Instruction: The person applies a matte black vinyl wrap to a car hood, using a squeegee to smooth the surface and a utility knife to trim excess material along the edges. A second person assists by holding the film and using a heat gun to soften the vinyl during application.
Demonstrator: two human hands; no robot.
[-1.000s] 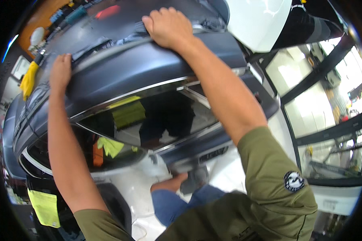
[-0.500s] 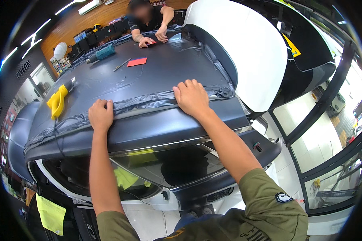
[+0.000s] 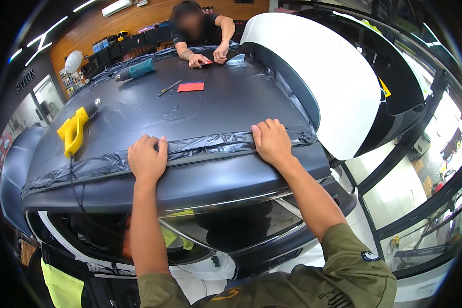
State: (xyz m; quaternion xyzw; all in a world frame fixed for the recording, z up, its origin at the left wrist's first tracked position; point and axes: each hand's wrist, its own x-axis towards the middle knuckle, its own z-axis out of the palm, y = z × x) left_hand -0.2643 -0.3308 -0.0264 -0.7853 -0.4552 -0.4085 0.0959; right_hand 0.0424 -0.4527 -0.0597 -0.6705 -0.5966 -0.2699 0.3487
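Wood-panelled shop walls rise behind a car roof [image 3: 210, 110] under matte dark wrap film [image 3: 190, 149]. Left hand [image 3: 148, 160] and right hand [image 3: 272, 142] press flat, fingers spread, on its wrinkled rear edge. Beyond lie a yellow heat gun [image 3: 74, 128] and red squeegee [image 3: 191, 87]; a wall sign is cut off at left.

The left hand [image 3: 148, 160] and right hand [image 3: 272, 142] press flat on the crinkled edge of the dark film [image 3: 210, 145] across the car roof [image 3: 200, 110]. A yellow heat gun [image 3: 73, 130] lies far left.
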